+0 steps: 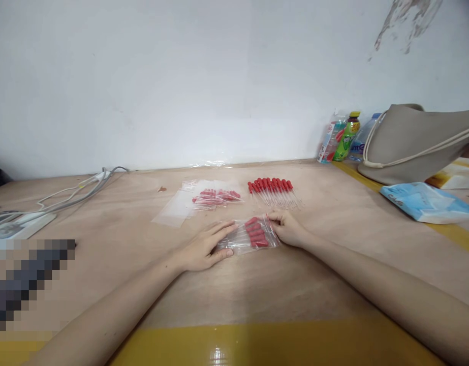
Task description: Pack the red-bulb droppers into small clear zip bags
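A clear zip bag [240, 246] lies on the table, with several droppers [256, 232] inside, their red bulbs toward the zip end on the right. My left hand [204, 248] rests on the bag's left end, fingers stretched out and thumb apart. At the right end, my right hand [289, 226] pinches the zip edge; its fingertips are partly hidden. Behind the bag, several loose red-bulbed droppers [270, 185] lie side by side with clear stems toward me. To their left sit filled clear bags [219, 198] of droppers, beside flat plastic bags [171, 211].
Cables [74, 195] and a power strip [36, 226] lie at the left. Several bottles [346, 137] stand by the wall at the right, near a grey bag [413, 137] and a blue tissue pack [425, 201]. Yellow tape [181, 345] runs along the table's front.
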{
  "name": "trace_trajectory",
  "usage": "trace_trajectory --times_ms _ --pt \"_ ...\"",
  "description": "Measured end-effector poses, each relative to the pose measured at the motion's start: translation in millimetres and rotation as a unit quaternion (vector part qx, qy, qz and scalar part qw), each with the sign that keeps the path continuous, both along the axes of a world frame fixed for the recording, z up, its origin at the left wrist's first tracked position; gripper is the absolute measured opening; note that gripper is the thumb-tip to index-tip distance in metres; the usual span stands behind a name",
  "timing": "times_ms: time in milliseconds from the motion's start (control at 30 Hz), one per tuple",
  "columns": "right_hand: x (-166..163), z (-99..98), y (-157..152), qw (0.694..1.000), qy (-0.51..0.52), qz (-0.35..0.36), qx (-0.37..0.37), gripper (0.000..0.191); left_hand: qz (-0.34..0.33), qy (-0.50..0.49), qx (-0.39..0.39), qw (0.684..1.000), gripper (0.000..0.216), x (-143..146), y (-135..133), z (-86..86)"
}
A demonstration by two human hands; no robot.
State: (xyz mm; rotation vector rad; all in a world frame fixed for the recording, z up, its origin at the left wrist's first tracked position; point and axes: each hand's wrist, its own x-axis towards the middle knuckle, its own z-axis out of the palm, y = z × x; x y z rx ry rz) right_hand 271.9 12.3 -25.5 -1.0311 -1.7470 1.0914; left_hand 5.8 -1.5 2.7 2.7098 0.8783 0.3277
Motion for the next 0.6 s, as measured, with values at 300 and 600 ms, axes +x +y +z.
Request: trace_trajectory --times_ms 300,600 --pt "3.2 16.8 -6.7 0.975 0.022 -0.144 -0.166 0.024 0.008 0.012 -0.005 1.000 0.051 -0.4 0.1 0.2" --pt "-8.6 20.1 -14.6 0.975 0.123 0.002 -0.188 0.017 0.004 -0.003 -0.021 1.000 0.055 -2.8 2.1 -1.9"
